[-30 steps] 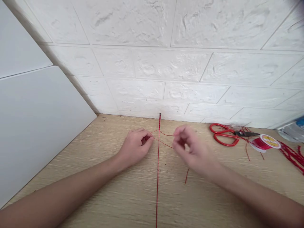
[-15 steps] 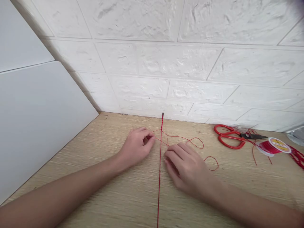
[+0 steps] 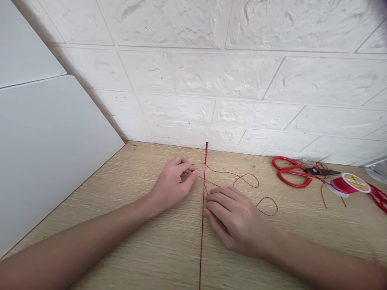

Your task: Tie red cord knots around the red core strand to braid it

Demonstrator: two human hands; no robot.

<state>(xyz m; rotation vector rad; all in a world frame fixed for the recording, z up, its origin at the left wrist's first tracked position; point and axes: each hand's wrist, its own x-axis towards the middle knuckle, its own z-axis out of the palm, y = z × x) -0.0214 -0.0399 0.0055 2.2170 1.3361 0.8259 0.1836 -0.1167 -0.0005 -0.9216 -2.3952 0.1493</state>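
A red cord (image 3: 202,233) runs taut from a small nail (image 3: 207,143) at the foot of the wall down toward me. Its top part, just under the nail, is a short knotted stretch (image 3: 206,155). Left of the cord, my left hand (image 3: 172,181) pinches a thin red thread that comes off the knots. On the other side, my right hand (image 3: 234,219) has its fingers closed close to the cord, a piece of thread running into the fingertips. From the knots a loose thread loop (image 3: 252,182) lies to the right, partly hidden under this hand.
Red-handled scissors (image 3: 294,178) lie at the right, beside a spool of red thread (image 3: 347,184) and a red braided piece (image 3: 377,199). A clear plastic item (image 3: 377,171) sits at the far right. White panels (image 3: 57,149) stand on the left; a white brick-patterned wall (image 3: 181,108) rises behind.
My right hand has shifted slightly left and down, bringing its fingertips to the taut cord, and the thread end there has moved left across the cord. My left hand keeps nearly the same place.
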